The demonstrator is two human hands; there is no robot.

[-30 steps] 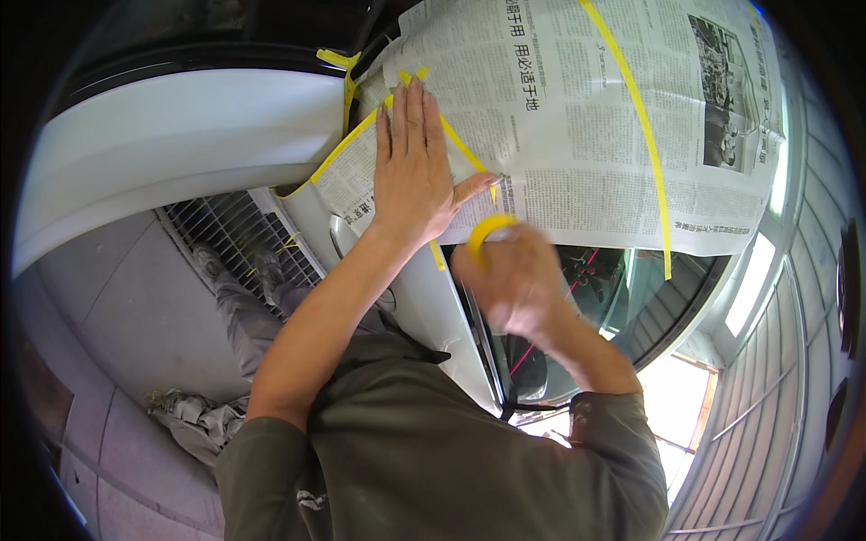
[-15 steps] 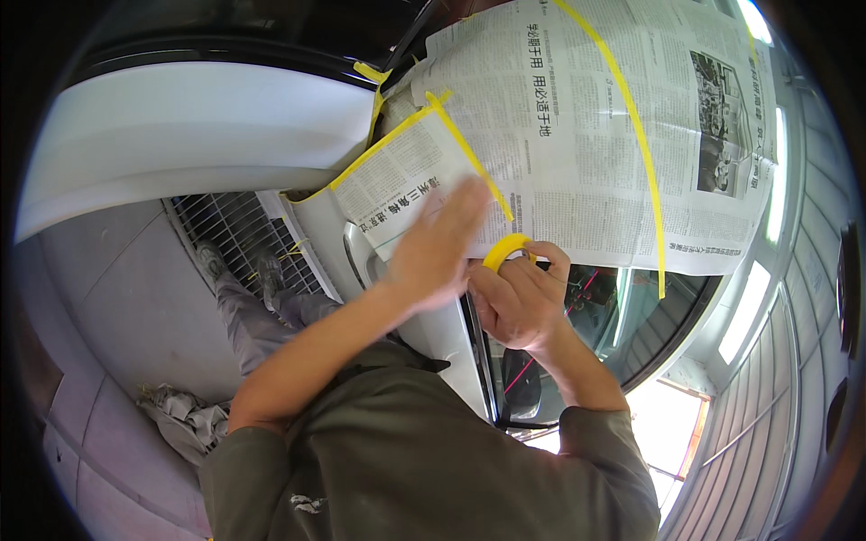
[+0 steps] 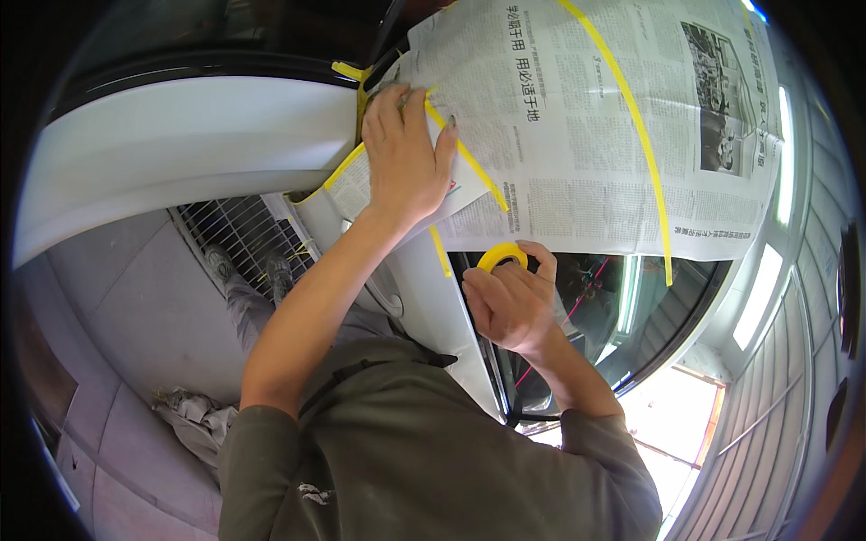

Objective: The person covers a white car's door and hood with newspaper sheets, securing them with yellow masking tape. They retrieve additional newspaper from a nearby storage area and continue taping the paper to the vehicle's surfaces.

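My left hand lies with fingers extended on the far corner of a small newspaper piece, beside its yellow tape edge. It holds nothing; part of the paper and tape is hidden beneath it. A large newspaper sheet covers the car's glass, with a long yellow tape strip across it. One shorter tape strip joins the two papers. Another short strip is on the pale car pillar. My right hand grips a roll of yellow masking tape just below the large sheet's near edge.
Uncovered dark window glass reflects lights below the sheet. At the left is a white car panel. A metal floor grate lies by my shoes, and crumpled grey cloth at the lower left.
My left hand has moved away from me and leftward, to the small paper's far corner. A short tape strip now shows on the pillar. My right hand still holds the roll, slightly lower.
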